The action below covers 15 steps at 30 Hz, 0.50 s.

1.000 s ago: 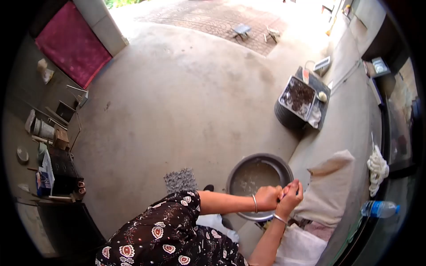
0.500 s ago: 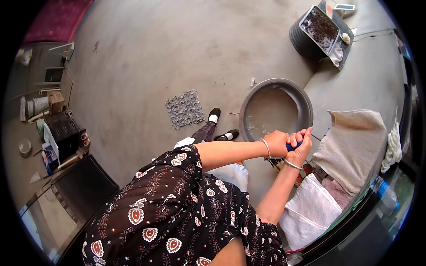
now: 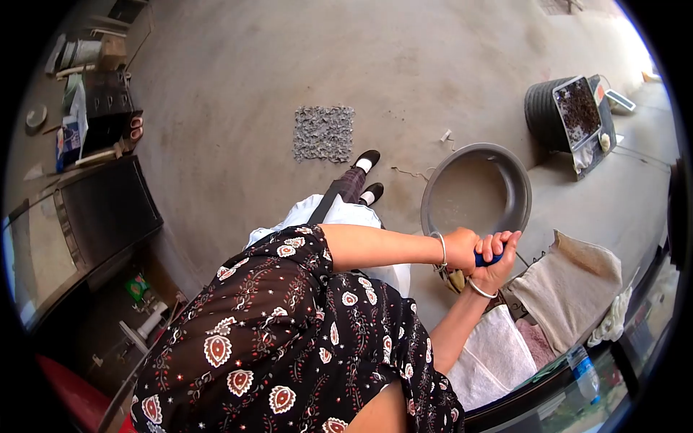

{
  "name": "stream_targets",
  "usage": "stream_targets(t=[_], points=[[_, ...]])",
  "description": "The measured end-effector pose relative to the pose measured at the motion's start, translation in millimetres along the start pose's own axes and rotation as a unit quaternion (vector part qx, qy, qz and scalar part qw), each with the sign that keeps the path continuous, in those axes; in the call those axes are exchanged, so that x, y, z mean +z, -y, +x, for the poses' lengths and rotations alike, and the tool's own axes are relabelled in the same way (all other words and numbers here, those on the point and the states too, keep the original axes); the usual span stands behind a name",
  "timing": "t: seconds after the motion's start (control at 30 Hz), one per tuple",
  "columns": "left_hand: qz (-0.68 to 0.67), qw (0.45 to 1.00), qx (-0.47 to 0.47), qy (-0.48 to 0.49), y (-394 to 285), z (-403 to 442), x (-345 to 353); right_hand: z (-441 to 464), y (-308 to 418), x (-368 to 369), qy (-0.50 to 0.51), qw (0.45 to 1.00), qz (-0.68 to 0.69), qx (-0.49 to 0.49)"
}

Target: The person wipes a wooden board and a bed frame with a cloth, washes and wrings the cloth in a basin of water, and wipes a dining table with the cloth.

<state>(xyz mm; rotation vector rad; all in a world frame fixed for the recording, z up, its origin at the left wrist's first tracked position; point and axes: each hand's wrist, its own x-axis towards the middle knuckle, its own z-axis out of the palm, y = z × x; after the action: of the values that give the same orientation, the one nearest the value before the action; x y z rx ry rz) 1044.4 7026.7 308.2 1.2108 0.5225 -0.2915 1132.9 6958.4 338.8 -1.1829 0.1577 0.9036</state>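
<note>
Head view: the left hand (image 3: 460, 247) and right hand (image 3: 498, 261) are fully closed, side by side, on a blue item (image 3: 488, 260) located right of frame centre. Most of the item is hidden by the fingers. The basin (image 3: 518, 189) is directly above the hands in the frame; a beige towel (image 3: 577, 285) lies at lower right.

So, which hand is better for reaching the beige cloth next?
Probably the right hand: it's nearer the beige cloth, while the left hand is farther away. But the right one is curled around the blue thing, so it might have to let go first.
</note>
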Motion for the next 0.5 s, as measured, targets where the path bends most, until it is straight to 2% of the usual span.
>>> stream_targets(t=[0.23, 0.33, 0.37, 0.5], points=[[-0.097, 0.989, 0.034, -0.107, 22, -42, -10, -14, -22, 36, 0.081, 0.994, -0.056, 0.046], [-0.087, 0.986, 0.059, -0.129, 23, -57, -19, -19, -30, 55, 0.117, 0.989, -0.079, 0.05], [-0.124, 0.983, 0.063, -0.117, 23, -64, -24, -20, -33, 62, 0.127, 0.987, -0.086, 0.053], [-0.178, 0.966, 0.07, -0.172, 35, -94, -43, -31, -53, 101, 0.183, 0.972, -0.132, 0.065]])
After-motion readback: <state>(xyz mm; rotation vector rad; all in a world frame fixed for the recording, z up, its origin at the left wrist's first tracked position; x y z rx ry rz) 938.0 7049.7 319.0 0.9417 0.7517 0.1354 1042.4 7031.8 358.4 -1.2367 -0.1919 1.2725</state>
